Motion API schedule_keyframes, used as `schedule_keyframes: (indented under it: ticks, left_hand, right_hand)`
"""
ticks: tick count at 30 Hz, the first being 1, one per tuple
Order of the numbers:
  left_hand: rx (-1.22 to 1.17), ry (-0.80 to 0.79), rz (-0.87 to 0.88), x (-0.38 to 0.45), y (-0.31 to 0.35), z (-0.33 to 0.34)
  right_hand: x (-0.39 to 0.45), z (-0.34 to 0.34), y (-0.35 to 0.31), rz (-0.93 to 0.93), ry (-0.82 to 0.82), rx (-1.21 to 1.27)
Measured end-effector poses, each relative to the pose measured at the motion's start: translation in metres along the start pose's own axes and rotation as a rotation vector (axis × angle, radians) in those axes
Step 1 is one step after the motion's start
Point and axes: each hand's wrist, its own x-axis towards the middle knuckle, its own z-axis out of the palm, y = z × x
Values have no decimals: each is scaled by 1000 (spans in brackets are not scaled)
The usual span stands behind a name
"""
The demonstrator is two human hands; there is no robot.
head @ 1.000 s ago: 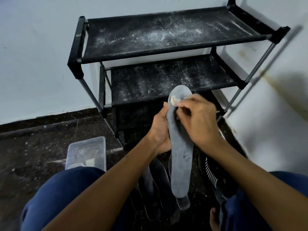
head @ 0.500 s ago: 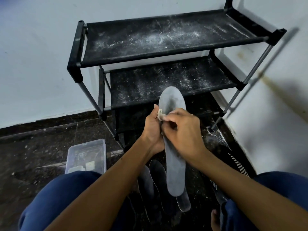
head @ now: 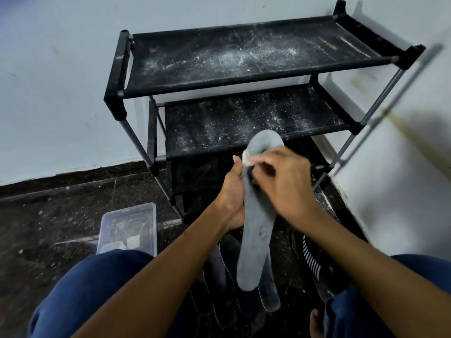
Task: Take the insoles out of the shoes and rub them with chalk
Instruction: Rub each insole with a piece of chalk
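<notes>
Left hand: your left hand (head: 233, 191) is gripping the grey insole (head: 256, 215) by its left edge, above the floor (head: 48, 215).
Right hand: your right hand (head: 283, 181) is pinching the chalk (head: 247, 158) against the insole's upper part.
Long axis: it is running from near the rack (head: 244, 113) down toward your knees.
Next stroke: I think you are needing to pull the chalk along this axis, toward you.

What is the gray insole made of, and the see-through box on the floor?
The insole looks like soft foam or fabric with a matte gray face: it bends a little where the left hand holds it. The box looks like clear hard plastic: you can see through its walls and its rim shines. The shelf seems to be black cloth on metal poles.
</notes>
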Motion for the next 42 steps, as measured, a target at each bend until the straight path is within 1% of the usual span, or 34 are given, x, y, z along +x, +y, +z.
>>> schedule_keyframes:
  ticks: [2,3,4,6,8,11,14,16,18,20,22,24,27,29,31,33,35,38,39,40,42]
  left_hand:
    - [61,-6,-35,-2,-5,4]
    - [59,0,-44,-1,-6,5]
    - [35,11,-41,0,-5,4]
    - [-18,48,25,1,3,3]
    - [-50,25,70,0,14,1]
    - [-117,-66,52,-4,23,-2]
    - [-152,-28,25,-6,26,-4]
    - [-113,25,14,-4,23,-4]
    - [-47,25,11,-4,15,3]
    - [6,11,-13,-4,4,13]
    - [28,48,-11,-2,-1,16]
    - [20,58,1,0,2,14]
    - [5,91,26,0,12,10]
    - [22,94,39,-1,14,12]
    - [61,88,48,-1,11,17]
    - [100,95,52,0,6,18]
    - [68,94,36,0,6,14]
    - [12,123,50,0,17,3]
    - [7,123,40,-1,19,1]
    - [6,127,33,-3,20,0]
    - [39,107,18,-5,15,1]
  right_hand:
    - [13,-9,8,28,106,-48]
    - [14,-9,9,37,122,-49]
    - [12,-6,6,32,102,-39]
    - [-1,5,-5,-10,-9,20]
    - [-9,12,-12,-46,-86,106]
    - [-4,9,-9,-8,-155,223]
    - [-2,5,-6,-41,-216,233]
    - [-2,5,-7,-74,-188,195]
    - [1,2,-5,-97,-87,93]
    - [9,-3,1,-81,28,-2]
    - [14,-5,4,-47,83,-40]
    - [11,1,2,-50,62,-38]
    - [0,12,-7,-16,-23,78]
    - [3,11,-6,2,9,112]
    - [12,6,1,7,87,43]
    - [17,3,5,18,115,-30]
    - [10,7,1,-2,79,-44]
    - [-8,19,-12,17,-53,79]
    - [-10,20,-14,23,-71,115]
    - [-9,18,-13,21,-74,126]
    - [2,11,-7,17,-17,64]
